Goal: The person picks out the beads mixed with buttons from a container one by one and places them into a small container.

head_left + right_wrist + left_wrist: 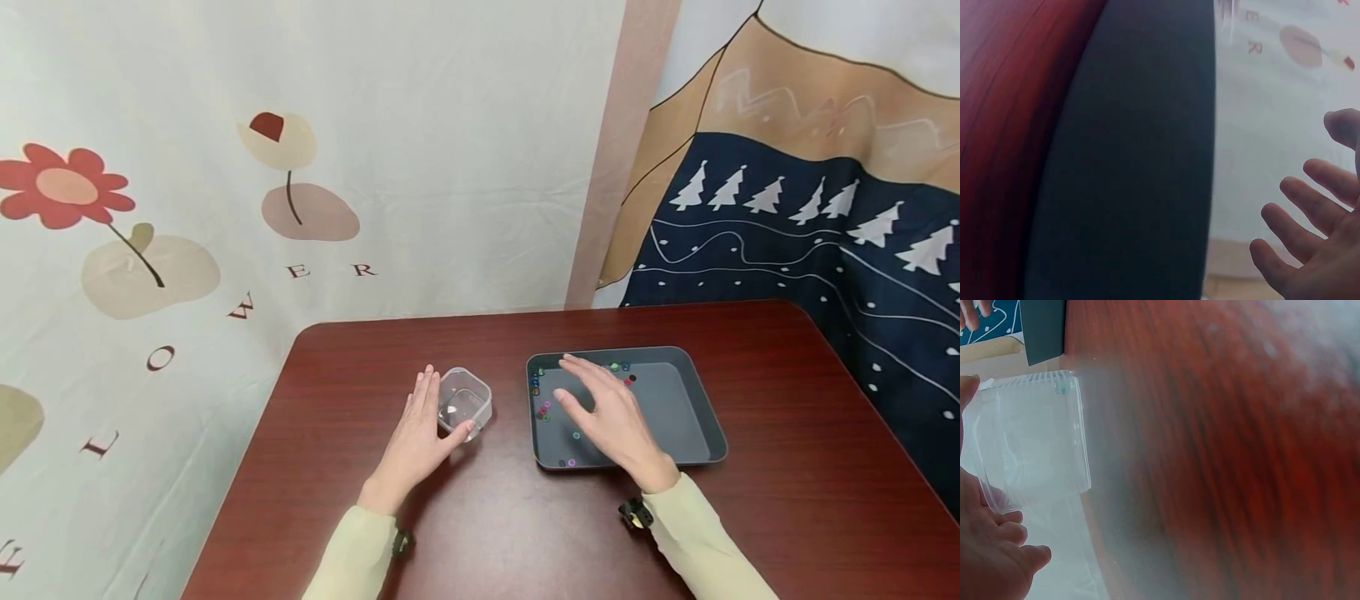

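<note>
My left hand [417,440] holds a small clear plastic box [463,400] on the table, fingers along its left side and thumb at its near right corner. In the left wrist view the box [1035,440] stands between the thumb and the other fingers. To the right lies a shallow dark grey tray [667,408]. Several tiny coloured beads [545,410] are scattered in it, mostly along its left side and far edge. Over the tray's left half hovers my right hand [611,417], fingers spread and holding nothing. The right wrist view shows these spread fingers [1304,212] above the tray's wall [1129,162].
Box and tray stand side by side on a dark red wooden table [495,533], with a gap between them. Behind the table hangs a pale cloth [465,167] with printed flowers and letters. A dark blue cloth with white trees [780,225] hangs at the right.
</note>
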Motion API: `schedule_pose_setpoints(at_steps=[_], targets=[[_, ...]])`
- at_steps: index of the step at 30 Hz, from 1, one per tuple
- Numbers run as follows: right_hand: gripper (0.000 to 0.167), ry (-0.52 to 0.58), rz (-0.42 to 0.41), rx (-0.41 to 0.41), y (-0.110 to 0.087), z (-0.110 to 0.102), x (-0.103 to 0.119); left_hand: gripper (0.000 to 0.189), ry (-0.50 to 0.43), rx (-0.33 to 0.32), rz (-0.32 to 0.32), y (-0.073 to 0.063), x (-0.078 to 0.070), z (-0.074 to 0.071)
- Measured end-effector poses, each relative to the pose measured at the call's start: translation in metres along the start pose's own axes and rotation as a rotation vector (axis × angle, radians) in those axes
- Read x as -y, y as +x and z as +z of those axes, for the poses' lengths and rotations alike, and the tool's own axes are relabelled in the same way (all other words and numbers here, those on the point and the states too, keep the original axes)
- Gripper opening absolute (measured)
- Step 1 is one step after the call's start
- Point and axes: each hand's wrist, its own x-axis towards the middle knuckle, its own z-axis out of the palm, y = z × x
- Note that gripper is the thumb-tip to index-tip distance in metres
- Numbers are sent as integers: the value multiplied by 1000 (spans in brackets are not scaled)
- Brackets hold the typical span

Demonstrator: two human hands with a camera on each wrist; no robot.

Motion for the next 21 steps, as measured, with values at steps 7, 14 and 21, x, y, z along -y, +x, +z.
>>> schedule_pose_setpoints(at_steps=[7,14,21], targets=[[54,-20,90,-20,-5,-18,-23,98,0,-1,1,1,1,0],[57,-64,153,21,-5,-28,-44,98,-5,20,-15,1,0,-2],[60,-96,199,87,-3,-38,-57,99,-7,20,-19,1,0,-2]])
